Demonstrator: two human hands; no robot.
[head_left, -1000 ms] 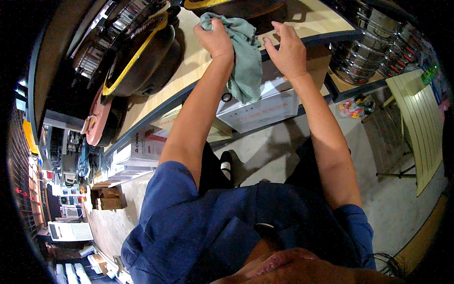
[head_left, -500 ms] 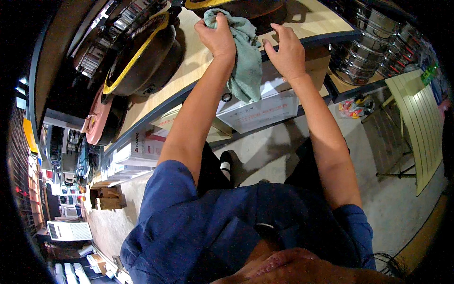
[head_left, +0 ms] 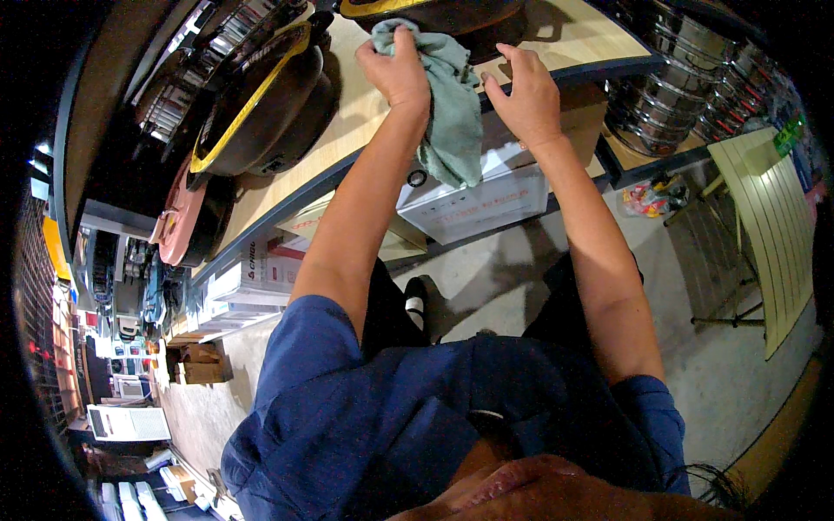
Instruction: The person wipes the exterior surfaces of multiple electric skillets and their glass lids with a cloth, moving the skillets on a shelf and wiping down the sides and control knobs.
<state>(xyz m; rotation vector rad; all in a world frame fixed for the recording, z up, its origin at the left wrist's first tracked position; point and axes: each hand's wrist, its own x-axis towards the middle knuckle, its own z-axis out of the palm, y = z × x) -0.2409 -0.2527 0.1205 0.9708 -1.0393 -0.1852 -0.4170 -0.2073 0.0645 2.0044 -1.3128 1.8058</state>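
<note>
The left hand (head_left: pixel 398 74) is closed around the upper end of a pale green cotton cloth (head_left: pixel 453 130), pressing that bunched end against the light wooden counter (head_left: pixel 365 113) right at the foot of a dark round pot with a yellow rim (head_left: pixel 434 13) at the top of the view. From the fist the cloth's long axis runs down and slightly to the right, over the counter's dark front edge, and its free tail hangs in front of a white rectangular carton (head_left: pixel 486 204) on the lower level. The right hand (head_left: pixel 521 95) is just beside the cloth on its right, fingers spread and bent, resting at the counter's edge and holding nothing; whether it touches the fabric I cannot tell. So the left hand alone has the cloth. To the left along the counter lies a large black lidded cooker with a yellow band (head_left: pixel 261 104), near but apart from the fist, with a strip of bare wood between. To the right, stacked shiny steel pots (head_left: pixel 660 95) stand well apart, beyond the counter's end
</note>
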